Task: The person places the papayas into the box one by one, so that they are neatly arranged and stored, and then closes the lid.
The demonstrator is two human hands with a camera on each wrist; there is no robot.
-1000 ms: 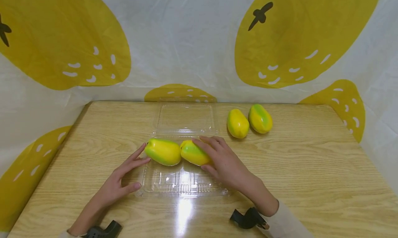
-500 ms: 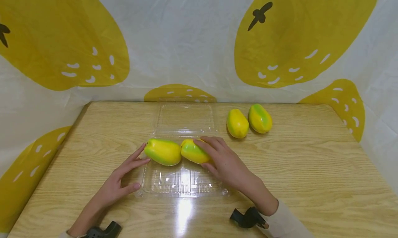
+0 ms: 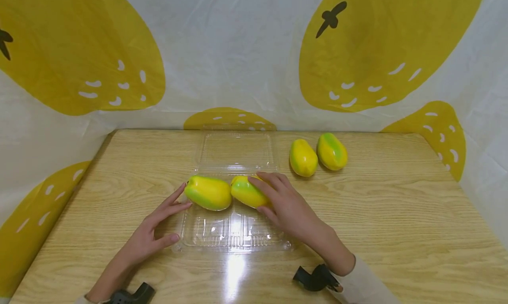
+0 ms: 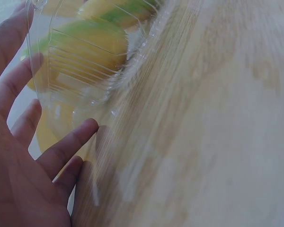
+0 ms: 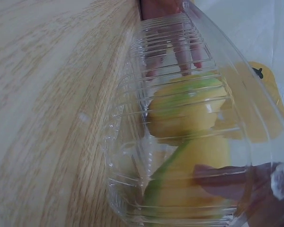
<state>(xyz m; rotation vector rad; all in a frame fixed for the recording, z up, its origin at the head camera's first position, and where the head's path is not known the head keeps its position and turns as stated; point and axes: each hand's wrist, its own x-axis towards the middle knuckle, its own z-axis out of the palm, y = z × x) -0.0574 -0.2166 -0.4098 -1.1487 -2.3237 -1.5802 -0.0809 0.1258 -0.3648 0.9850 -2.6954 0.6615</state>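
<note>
A clear plastic clamshell container (image 3: 237, 240) lies with its lid folded back on the table. Two yellow-green papayas lie end to end across the back of its base: the left papaya (image 3: 208, 193) and the right papaya (image 3: 247, 193). My right hand (image 3: 287, 204) grips the right papaya, fingers over its top and thumb at its near side. At the container's left side, my left hand (image 3: 152, 231) keeps its fingers extended, the fingertips at the left papaya's stem end. The left wrist view shows those fingers (image 4: 19, 82) beside the ribbed clear wall.
Two more papayas stand behind and to the right on the wooden table (image 3: 377, 207), a left one (image 3: 303, 158) and a right one (image 3: 332, 152). The open lid (image 3: 238, 150) reaches the table's back edge. A white cloth (image 3: 234, 52) with yellow fruit prints hangs behind.
The right papaya has shifted very slightly away from me, with my right hand on it. My left hand stays in place.
</note>
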